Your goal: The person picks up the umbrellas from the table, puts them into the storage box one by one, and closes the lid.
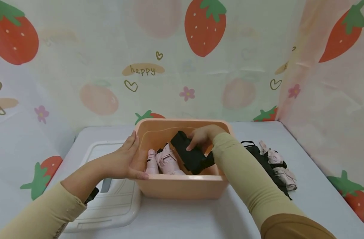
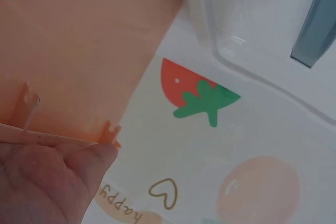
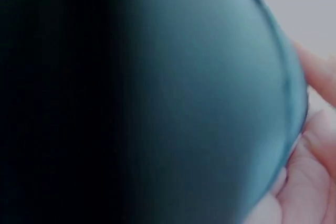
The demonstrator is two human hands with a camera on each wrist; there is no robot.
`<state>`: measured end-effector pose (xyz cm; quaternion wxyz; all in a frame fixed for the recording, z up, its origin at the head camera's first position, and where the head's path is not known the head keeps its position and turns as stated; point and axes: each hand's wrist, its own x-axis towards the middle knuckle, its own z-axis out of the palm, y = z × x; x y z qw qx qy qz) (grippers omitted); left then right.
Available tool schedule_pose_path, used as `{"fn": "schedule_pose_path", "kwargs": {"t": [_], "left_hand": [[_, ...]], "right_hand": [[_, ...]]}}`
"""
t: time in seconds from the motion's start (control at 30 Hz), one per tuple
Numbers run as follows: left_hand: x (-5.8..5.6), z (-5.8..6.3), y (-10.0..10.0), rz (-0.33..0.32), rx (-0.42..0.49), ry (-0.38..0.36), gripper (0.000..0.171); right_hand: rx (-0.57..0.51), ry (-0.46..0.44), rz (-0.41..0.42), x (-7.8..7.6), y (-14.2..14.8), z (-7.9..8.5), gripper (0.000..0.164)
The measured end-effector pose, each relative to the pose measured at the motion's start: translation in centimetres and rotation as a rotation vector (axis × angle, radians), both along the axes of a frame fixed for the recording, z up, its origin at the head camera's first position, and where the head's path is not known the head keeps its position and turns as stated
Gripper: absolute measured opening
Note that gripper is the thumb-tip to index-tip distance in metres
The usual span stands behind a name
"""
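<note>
An orange plastic bin (image 1: 182,187) stands on the table. My left hand (image 1: 119,162) rests against its left front corner, fingers straight along the side and thumb on the front rim. Inside the bin, my right hand (image 1: 204,137) grips a folded black bra (image 1: 189,154), thumb on top. Close up in the right wrist view, the bra's smooth rounded cup (image 3: 210,98) fills most of the picture, with curled fingers (image 3: 310,177) at its edge. Two rolled pale pink garments, a narrow one (image 1: 152,162) and a wider one (image 1: 169,160), lie to its left in the bin.
A white lid (image 1: 110,205) with grey clips lies left of the bin, partly under my left arm. To the right are a black garment with a thin strap (image 1: 260,159) and several pink and black bundled garments (image 1: 283,172). Strawberry-print cloth walls (image 1: 187,73) enclose the table.
</note>
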<state>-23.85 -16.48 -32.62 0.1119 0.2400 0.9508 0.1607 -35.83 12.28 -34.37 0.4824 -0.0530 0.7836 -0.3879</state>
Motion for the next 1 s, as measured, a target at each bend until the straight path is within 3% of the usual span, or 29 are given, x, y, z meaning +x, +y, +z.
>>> {"fn": "schedule_pose_path", "kwargs": {"t": [0.2, 0.5, 0.67, 1.0], "left_hand": [[0.1, 0.4, 0.0, -0.009, -0.005, 0.002, 0.134], [0.1, 0.3, 0.0, -0.025, -0.005, 0.008, 0.133], [0.1, 0.3, -0.1, -0.026, 0.0, 0.0, 0.133], [0.0, 0.4, -0.1, -0.029, 0.008, -0.005, 0.133]], "right_hand": [[0.079, 0.002, 0.025, -0.1, -0.2, -0.4, 0.065], [0.095, 0.018, 0.071, -0.2, -0.2, -0.4, 0.065], [0.147, -0.032, 0.059, -0.2, -0.1, 0.1, 0.083], [0.109, -0.069, -0.011, -0.2, 0.0, 0.5, 0.104]]}}
